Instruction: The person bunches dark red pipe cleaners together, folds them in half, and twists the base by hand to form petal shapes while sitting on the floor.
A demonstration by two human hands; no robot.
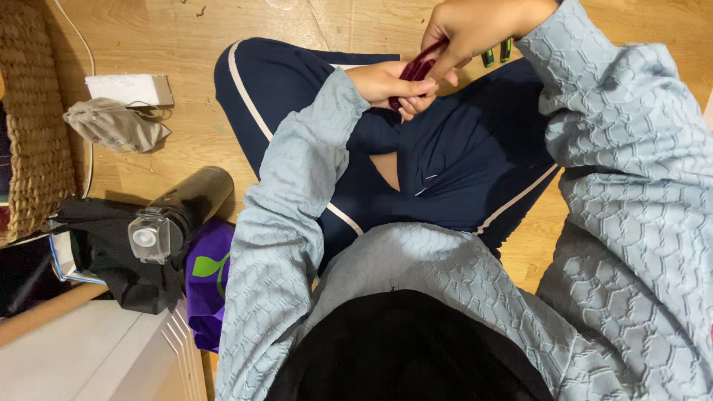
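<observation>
Hands together above crossed legs, over wooden floor near its far edge. Left hand [386, 82] pinched shut on dark red strip [417, 68], thumb and fingers clamping its near end. Right hand [475, 30] closed on the same strip from above, fingertips pulling it up and away. Best done, by the look of it, with short pinches close together, keeping the strip taut and untwisted, left grip acting as anchor. Strip thin, glossy, flexible; exact kind hard to tell. Two small green pieces [496, 53] on floor just beyond right wrist. Sleeves pale blue, quilted, raised pattern. Trousers navy with white stripe. Toward left edge of floor: woven basket [30, 111], crumpled grey pouch [115, 125], smooth black bottle [182, 212] with clear lid.
</observation>
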